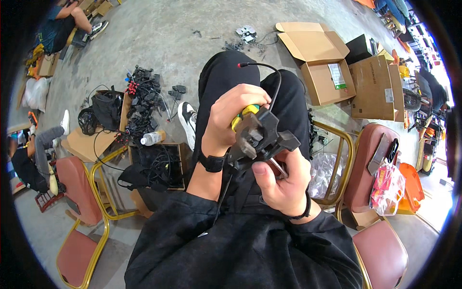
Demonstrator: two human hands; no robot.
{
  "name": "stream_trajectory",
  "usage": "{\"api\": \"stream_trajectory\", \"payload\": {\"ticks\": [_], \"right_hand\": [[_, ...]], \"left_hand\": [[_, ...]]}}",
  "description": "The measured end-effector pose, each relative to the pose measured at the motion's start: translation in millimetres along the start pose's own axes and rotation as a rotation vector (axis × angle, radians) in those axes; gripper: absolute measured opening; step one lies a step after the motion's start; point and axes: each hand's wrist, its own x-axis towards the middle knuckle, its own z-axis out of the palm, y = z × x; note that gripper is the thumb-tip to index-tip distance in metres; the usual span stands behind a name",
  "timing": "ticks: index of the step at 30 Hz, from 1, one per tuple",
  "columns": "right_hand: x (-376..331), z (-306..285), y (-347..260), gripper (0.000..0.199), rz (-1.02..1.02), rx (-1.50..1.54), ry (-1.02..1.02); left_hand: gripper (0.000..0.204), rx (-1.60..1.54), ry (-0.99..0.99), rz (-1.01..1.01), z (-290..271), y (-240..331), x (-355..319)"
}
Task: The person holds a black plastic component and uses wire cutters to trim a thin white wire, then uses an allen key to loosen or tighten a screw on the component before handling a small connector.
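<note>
Left hand (pixel 236 113) clenched around yellow screwdriver handle (pixel 243 113); right hand (pixel 281 180) pinching black plastic part (pixel 262 137) with cable (pixel 275 82), above lap.

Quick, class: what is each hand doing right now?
Left hand: closed on a yellow-handled tool.
Right hand: closed on the black plastic part.

Illumination is bright, even daylight, strongest at the right edge, where highlights wash out. Shadows on the concrete floor (pixel 159 38) are soft. Fisheye distortion bends lines near the rim; black vignette fills the corners. Centre focus is sharp.
</note>
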Motion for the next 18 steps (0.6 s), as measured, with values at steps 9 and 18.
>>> {"api": "stream_trajectory", "payload": {"ticks": [9,18], "right_hand": [[-1.2,-0.6,-1.5,0.008,0.007,0.084,0.026],[6.6,-8.0,-6.5,0.009,0.065,0.139,-0.094]], "left_hand": [[0.043,0.035,-0.209,-0.057,-3.8,9.4,12.1],[0.045,-0.031,-0.222,-0.234,-6.9,24.9,16.6]]}}
